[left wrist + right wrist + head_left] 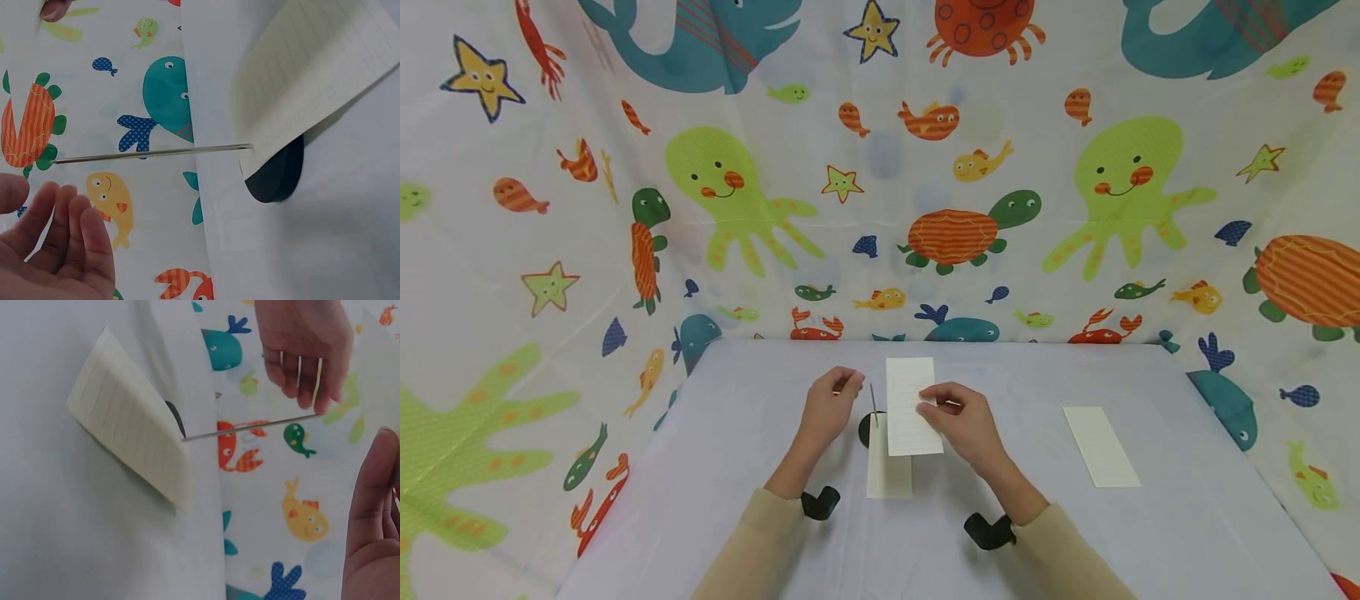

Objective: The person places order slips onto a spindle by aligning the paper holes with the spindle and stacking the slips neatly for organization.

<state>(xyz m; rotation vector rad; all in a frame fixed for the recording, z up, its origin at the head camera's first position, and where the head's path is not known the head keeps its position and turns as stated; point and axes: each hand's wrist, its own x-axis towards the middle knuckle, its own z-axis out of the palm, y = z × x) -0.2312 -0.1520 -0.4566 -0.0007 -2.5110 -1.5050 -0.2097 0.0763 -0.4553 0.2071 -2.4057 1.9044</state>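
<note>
My right hand pinches the right edge of a cream ruled paper slip between thumb and fingers, held up in the air. Just left of that slip rises a thin metal paper spike on a round black base. Another ruled slip is pierced near one end and sits low on the spike, partly covering the base. Beside the spike's tip is my left hand, fingers loosely bent, holding nothing.
A further cream slip lies flat on the right side of the white-covered table. A curtain printed with sea animals hangs behind the table and along its sides. Black wrist cameras are strapped to both wrists.
</note>
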